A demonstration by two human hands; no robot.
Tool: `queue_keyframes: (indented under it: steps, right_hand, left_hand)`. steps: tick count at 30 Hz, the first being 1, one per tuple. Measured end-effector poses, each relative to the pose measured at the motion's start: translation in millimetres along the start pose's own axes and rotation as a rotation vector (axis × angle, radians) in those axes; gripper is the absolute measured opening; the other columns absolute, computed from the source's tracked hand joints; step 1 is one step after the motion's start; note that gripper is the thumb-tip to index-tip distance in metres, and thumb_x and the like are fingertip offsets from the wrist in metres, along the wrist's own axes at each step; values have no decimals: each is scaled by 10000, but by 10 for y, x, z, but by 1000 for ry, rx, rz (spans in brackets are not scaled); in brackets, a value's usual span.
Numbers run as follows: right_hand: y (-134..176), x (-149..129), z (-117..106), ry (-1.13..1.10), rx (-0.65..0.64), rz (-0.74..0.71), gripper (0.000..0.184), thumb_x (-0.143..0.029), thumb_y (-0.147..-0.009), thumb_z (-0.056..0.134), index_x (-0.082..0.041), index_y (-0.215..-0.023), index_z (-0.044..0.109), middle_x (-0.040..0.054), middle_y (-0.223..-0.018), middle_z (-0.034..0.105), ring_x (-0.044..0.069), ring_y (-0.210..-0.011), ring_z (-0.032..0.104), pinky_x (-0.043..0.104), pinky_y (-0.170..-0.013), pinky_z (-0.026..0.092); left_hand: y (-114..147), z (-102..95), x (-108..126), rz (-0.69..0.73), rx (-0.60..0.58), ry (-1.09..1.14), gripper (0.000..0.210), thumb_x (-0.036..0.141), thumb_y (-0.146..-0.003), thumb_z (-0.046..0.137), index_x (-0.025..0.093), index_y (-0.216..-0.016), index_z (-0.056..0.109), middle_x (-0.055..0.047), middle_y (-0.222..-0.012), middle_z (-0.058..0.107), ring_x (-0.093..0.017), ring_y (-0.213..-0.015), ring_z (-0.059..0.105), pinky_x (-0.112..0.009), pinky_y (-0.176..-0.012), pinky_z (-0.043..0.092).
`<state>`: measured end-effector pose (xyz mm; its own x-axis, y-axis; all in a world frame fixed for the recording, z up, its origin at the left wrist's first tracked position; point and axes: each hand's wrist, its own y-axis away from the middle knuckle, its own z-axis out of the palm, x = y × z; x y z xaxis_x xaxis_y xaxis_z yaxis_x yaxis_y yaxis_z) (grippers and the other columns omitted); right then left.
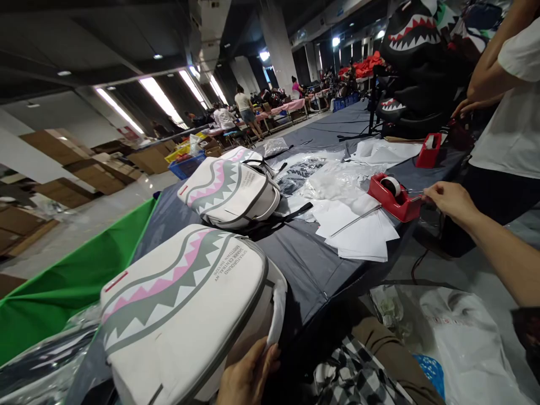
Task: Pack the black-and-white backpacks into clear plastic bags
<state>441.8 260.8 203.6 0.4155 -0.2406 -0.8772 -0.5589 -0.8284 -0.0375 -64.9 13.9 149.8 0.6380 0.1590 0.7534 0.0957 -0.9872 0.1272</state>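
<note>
Backpack (169, 298), dark tablecloth (301, 284) (creased), glossy floor (109, 215)

Backpacks (181, 298) left, papers (358, 239) between, tape dispenser (400, 207) right

A dark ceiling (105, 39) spans the upper left of the frame, with bright windows (160, 98) in a row beneath. At upper centre, a pale column (277, 42) rises above pink-covered tables (293, 105); glossy floor (130, 201) occupies the left.
</note>
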Motion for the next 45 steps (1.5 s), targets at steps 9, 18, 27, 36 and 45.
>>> queue_keyframes:
  steps: [9, 18, 27, 36, 45]
  right_hand:
    - [958, 81, 824, -694, -329, 305, 360, -244, -911, 642, -220, -679, 368, -93, -559, 300, 41, -428, 225, 141, -354, 164]
    - [3444, -42, 1663, -905, -1232, 247, 575, -711, -696, 765, -201, -734, 501, -88, -466, 400, 38, -409, 276, 171, -397, 192]
    - [3699, -35, 1932, -795, -1174, 218, 634, -789, -630, 739, -198, -757, 549, -32, -606, 542, 88, -528, 450, 205, -469, 320]
    - [3527, 9, 1947, -643, -1381, 76, 602, -776, -723, 655, -189, -825, 566, -47, -610, 544, 64, -444, 396, 193, -383, 257]
    - [3572, -112, 2166, -699, -1455, 163, 533, -603, -665, 772, -175, -941, 616, -42, -610, 600, 104, -410, 529, 180, -351, 263]
  left_hand:
    - [46, -63, 405, -130, -59, 19, 549, 682, -838, 551, 168, -911, 731, -47, -725, 729, -215, -663, 688, -256, -622, 498]
    - [142, -47, 583, -166, -15, 131, 543, 576, -556, 883, 141, -806, 674, 4, -661, 640, -146, -592, 564, -217, -533, 389]
    - [134, 33, 555, -129, 92, 103, 428, 566, -747, 753, 147, -800, 682, 6, -641, 622, -127, -560, 553, -214, -515, 364]
    - [95, 0, 468, -78, -18, 308, 437, 548, -924, 533, 143, -941, 697, -35, -712, 669, -136, -551, 608, -224, -550, 453]
    - [148, -14, 505, -41, -3, 52, 406, 408, -967, 454, 173, -1179, 708, -30, -731, 688, -154, -584, 645, -230, -580, 475]
